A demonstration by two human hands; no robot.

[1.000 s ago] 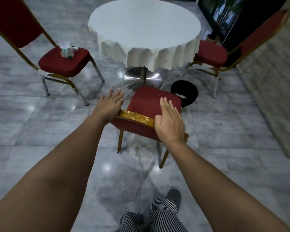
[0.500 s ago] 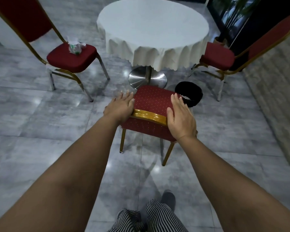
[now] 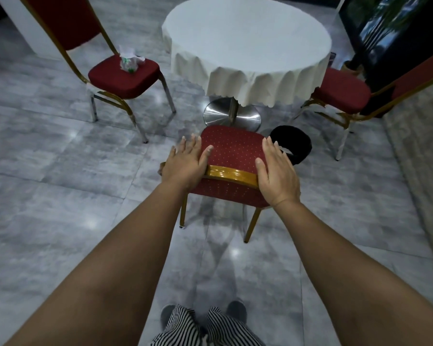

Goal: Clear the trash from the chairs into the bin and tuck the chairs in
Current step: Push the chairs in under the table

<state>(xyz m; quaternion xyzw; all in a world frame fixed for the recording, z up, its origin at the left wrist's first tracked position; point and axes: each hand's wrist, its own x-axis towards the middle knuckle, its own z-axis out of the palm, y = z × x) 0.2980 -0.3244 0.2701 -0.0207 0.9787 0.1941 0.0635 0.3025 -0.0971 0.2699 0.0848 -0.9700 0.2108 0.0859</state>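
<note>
Chairs: three, red seats, gold frames. Near chair (image 3: 231, 152) has left hand (image 3: 185, 163) and right hand (image 3: 276, 174) flat on its backrest top, fingers spread, no closed grip. Far-left chair (image 3: 124, 77) carries one trash wad (image 3: 128, 61). Right chair (image 3: 340, 92) beside the white surface (image 3: 245, 38). One black bin (image 3: 294, 142) just right of near chair.

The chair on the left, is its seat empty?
No, crumpled trash sits on the red seat of the left chair.
</note>
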